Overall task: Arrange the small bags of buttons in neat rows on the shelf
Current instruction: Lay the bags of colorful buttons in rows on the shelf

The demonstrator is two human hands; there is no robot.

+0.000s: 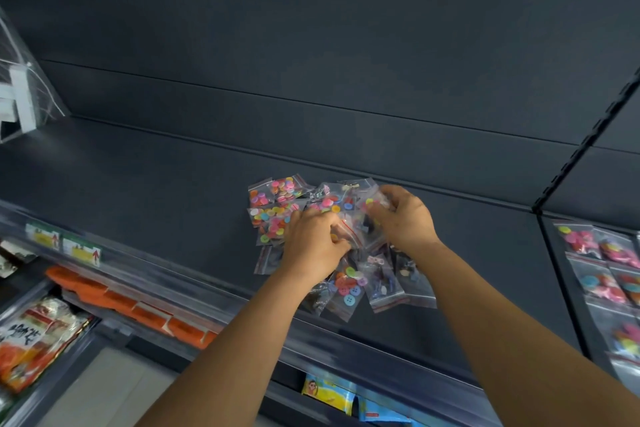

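A loose heap of small clear bags of buttons lay on the dark shelf, right of its middle and reaching close to the front lip. The bags overlapped at odd angles rather than in rows; those at the heap's far left showed pink, yellow and green buttons, while the ones nearest the front edge held larger blue and red buttons and some dark ones.

Both hands were down in the middle of this heap. The left hand had its fingers curled and pinched a bag with a red seal strip at the centre of the pile. The right hand sat just beside it, fingers bent round another bag at the far right of the heap, lifting it a little from the rest. The two hands were near enough to be almost touching, with bags spread out beyond them on every side and under both wrists.

On the neighbouring shelf section to the right, more bags of buttons lay flat side by side. Orange packets sat on the shelf below, behind price labels on the rail.
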